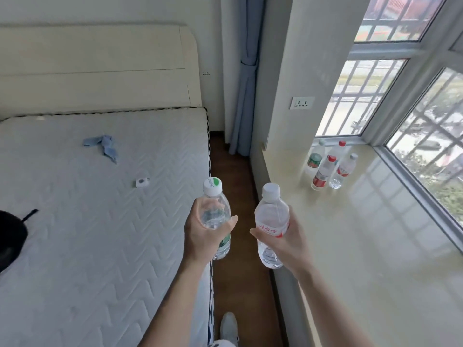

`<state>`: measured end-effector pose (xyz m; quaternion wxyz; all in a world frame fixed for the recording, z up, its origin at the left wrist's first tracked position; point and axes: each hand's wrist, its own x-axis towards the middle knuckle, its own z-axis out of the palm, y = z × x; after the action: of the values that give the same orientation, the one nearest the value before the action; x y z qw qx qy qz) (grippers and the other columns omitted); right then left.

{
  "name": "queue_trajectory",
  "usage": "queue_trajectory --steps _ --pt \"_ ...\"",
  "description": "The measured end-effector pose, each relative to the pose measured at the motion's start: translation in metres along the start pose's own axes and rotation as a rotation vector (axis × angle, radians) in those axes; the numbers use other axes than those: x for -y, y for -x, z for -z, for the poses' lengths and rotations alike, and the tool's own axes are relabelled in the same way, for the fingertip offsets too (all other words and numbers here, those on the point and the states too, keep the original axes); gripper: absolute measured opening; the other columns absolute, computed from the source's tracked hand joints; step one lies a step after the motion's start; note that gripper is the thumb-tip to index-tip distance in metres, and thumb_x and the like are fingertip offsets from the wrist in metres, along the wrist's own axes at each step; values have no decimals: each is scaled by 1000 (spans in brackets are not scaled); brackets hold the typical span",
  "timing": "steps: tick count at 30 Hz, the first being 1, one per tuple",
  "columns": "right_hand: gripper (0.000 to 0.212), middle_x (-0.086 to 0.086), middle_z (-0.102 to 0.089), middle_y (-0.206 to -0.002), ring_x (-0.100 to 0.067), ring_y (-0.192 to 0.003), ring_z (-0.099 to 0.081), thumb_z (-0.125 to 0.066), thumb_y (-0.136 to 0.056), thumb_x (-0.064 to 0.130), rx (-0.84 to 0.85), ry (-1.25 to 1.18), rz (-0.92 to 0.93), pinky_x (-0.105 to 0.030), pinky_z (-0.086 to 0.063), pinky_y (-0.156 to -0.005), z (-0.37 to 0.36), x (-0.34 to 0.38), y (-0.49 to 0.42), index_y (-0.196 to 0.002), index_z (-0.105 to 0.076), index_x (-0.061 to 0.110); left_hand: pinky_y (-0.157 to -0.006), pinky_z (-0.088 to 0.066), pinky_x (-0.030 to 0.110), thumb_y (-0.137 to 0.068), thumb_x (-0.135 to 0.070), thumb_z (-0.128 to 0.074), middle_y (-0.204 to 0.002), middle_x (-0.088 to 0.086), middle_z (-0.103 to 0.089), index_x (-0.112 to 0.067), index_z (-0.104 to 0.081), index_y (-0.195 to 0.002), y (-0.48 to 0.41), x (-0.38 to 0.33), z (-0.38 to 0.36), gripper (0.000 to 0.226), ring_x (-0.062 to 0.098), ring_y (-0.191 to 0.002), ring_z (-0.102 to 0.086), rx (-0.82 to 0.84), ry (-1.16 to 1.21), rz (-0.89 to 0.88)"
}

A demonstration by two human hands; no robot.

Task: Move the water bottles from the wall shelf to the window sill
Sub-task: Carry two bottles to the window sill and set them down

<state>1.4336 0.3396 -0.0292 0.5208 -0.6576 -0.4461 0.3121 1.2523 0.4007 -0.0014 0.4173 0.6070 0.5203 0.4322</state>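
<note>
Left grip (200, 237), right grip (286, 244), bottle (271, 215) in each

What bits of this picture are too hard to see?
Head view:
- Wall shelf: outside the frame.
- Green-capped bottle: label covered by the left hand.
- Black object on the mattress: cut off by the left edge.
- Bottles on the window sill: labels too small to read.

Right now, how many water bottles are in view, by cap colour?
Red-cap bottles: 2
White-cap bottles: 3
White-and-green-cap bottle: 1
Total: 6
</note>
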Motion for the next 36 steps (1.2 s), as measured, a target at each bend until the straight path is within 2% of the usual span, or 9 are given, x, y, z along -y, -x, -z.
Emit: queue_trajectory --steps 4,6,13,18,24,28,31,33,36 --pt "69 7 -69 -107 -12 -99 -67 -87 -58 49 -61 -11 -20 -36 -58 -86 -11 10 -68 -117 -56 32 -72 -41 0 -68 -22 -88 -99 -21 -60 -40 -50 -95 -80 -5 -3 50 -12 -94 -56 18 -32 -50" --pt "68 6 -69 -106 -12 -99 -68 -87 -58 47 -78 -13 -32 -38 -58 -86 -14 10 -93 -117 -57 31 -73 -41 0 -67 -22 -89 -99 -19 -61 -38 -51 -96 -111 -4 -10 50 -7 -95 -58 28 -28 -64" --pt "75 8 -69 -109 -12 -100 -67 -86 -55 54 -99 1 -83 -42 -59 -88 -17 -5 -159 -120 -55 32 -73 -41 -3 -69 -23 -87 -102 -25 -57 -45 -46 -99 -181 -1 -47 56 -17 -97 -53 105 -17 -75" --pt "72 8 -69 -110 -11 -102 -67 -87 -58 52 -113 -4 -90 -42 -59 -89 -12 -20 -211 -120 -56 33 -75 -42 -1 -68 -24 -88 -103 -24 -58 -45 -47 -100 -229 5 -80 56 -13 -99 -55 134 -12 -78" --pt "60 6 -71 -100 -9 -94 -69 -95 -63 28 -179 -24 -74 -30 -55 -82 6 -31 -296 -112 -61 27 -85 -49 21 -65 -32 -88 -105 -17 -64 -36 -53 -101 -304 2 -135 50 2 -101 -61 195 -10 -121" --pt "59 13 -67 -100 -5 -95 -66 -94 -65 28 -241 -26 -42 -21 -54 -77 33 -32 -360 -110 -57 37 -79 -48 10 -66 -28 -88 -103 -19 -64 -40 -53 -100 -362 -17 -181 51 0 -99 -61 249 -3 -139" --pt "57 17 -65 -97 3 -93 -62 -93 -67 27 -296 -5 -42 -15 -51 -72 61 -29 -403 -106 -54 41 -80 -49 11 -66 -24 -88 -101 -18 -64 -36 -54 -102 -399 -33 -217 51 0 -98 -61 299 3 -162" --pt "55 15 -64 -98 1 -91 -62 -92 -66 30 -338 2 -55 -20 -50 -74 82 -29 -425 -106 -54 40 -77 -47 8 -66 -22 -89 -99 -18 -64 -34 -55 -102 -418 -44 -242 51 0 -96 -62 331 14 -178" --pt "57 11 -66 -99 -10 -93 -65 -91 -62 40 -416 11 -79 -38 -56 -80 110 -36 -447 -107 -54 40 -75 -47 9 -66 -19 -89 -95 -17 -64 -31 -56 -99 -437 -58 -281 48 -1 -91 -63 419 40 -167"
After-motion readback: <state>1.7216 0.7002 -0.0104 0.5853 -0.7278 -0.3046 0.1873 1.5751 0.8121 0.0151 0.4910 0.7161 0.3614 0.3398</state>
